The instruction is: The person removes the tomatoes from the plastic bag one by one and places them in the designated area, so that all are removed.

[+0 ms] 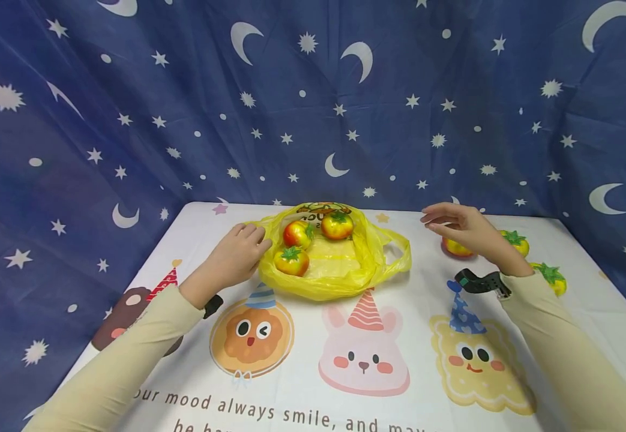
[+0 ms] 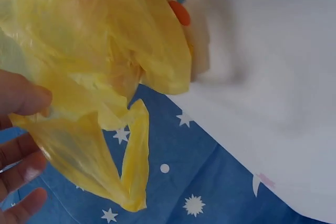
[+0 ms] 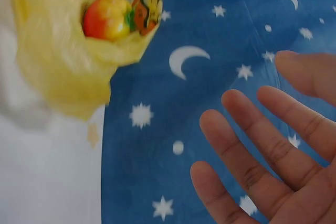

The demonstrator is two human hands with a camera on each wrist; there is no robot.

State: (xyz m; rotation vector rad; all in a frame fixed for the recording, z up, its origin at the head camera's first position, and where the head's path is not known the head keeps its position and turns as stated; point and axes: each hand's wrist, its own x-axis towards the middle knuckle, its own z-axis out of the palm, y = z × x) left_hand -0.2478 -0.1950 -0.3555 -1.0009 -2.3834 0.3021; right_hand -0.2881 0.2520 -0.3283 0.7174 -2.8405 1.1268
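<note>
A yellow plastic bag (image 1: 318, 291) lies with its mouth spread wide on the table. Inside it are three round red-and-yellow fruits with green leafy tops: one fruit (image 1: 297, 235) at the left, another fruit (image 1: 337, 225) at the back and a third fruit (image 1: 291, 261) in front. My left hand (image 1: 231, 258) pinches the bag's left edge, thumb (image 2: 21, 95) over the plastic. My right hand (image 1: 466, 228), fingers extended and holding nothing, hovers right of the bag. Below it, partly hidden, is a similar fruit (image 1: 457, 248).
Two more such fruits, a rear fruit (image 1: 515, 242) and a nearer fruit (image 1: 551, 278), sit by my right forearm. A white tablecloth (image 1: 291, 402) with cartoon prints covers the table. Behind it hangs a blue curtain (image 1: 302, 156) with stars and moons. The bag's loose handle (image 1: 401, 255) sticks out rightward.
</note>
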